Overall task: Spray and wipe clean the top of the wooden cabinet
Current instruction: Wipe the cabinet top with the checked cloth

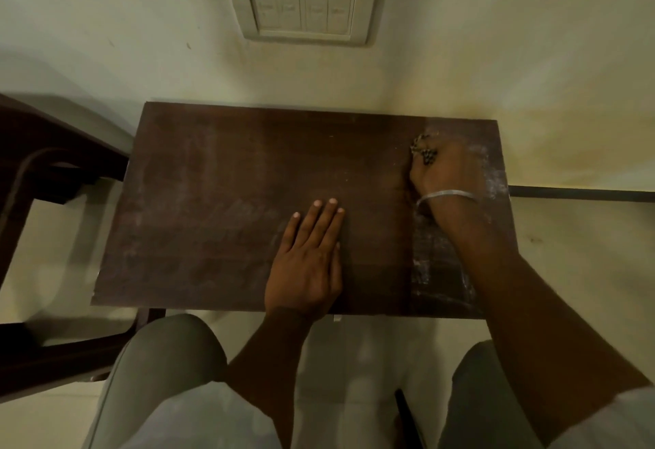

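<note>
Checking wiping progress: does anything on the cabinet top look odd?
Yes: whitish dusty streaks cover the right side of the cabinet top, around the right hand, which grips a dark speckled cloth. The left hand rests flat on the darker middle. Nothing looks spilled or broken.

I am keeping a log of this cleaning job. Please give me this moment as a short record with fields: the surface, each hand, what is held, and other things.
surface: wooden cabinet top, with whitish streaks on its right part
left: left hand lies flat on the top, fingers straight
right: right hand grips a dark speckled thing, likely a cloth but blurred, near the far right corner
wrist: silver bangle on the right wrist
wall: switch panel
</note>
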